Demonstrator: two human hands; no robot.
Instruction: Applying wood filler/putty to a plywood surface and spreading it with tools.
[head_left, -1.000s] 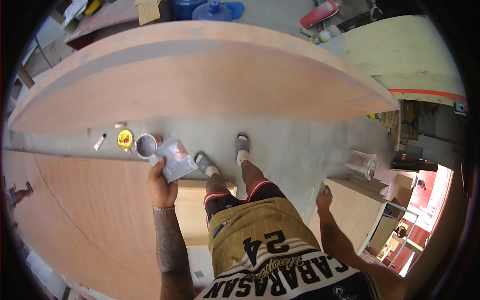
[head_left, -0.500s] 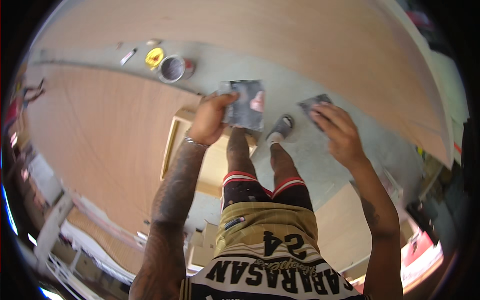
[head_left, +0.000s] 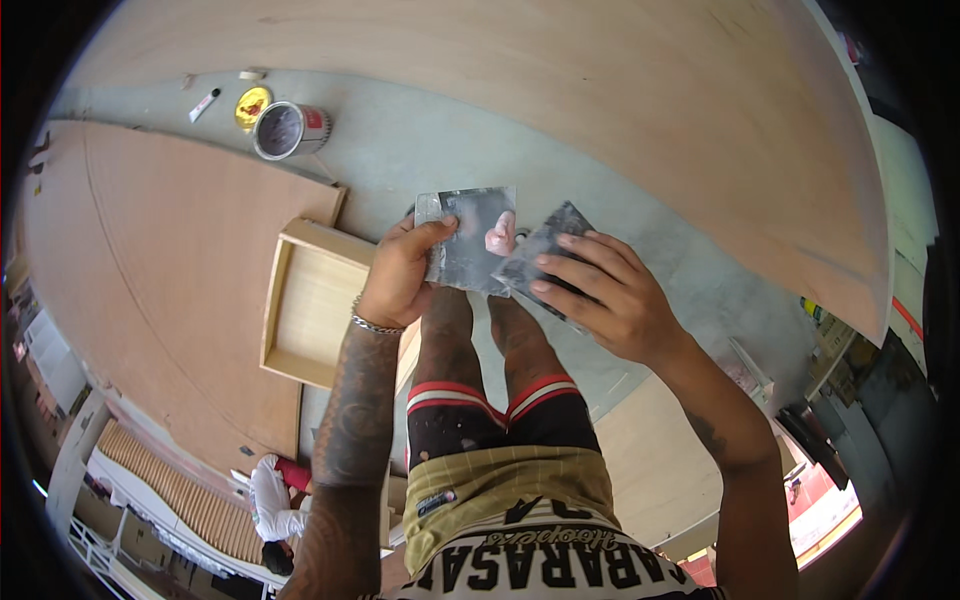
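Two closed grips on my feed: left hand (head_left: 395,275) pinched a gray plate (head_left: 465,265), 12 o'clock, by its 9 o'clock edge; right hand (head_left: 625,310) clasped a scraper (head_left: 545,245) at the plate's 4 o'clock. Couldn't tell contact. Pink paste (head_left: 499,236) sat near the plate's 3 o'clock edge; I judged tilting could spill it, a hard scraper push could twist the plate loose.

Smeared plate (head_left: 468,262), matt wooden panel (head_left: 165,270)
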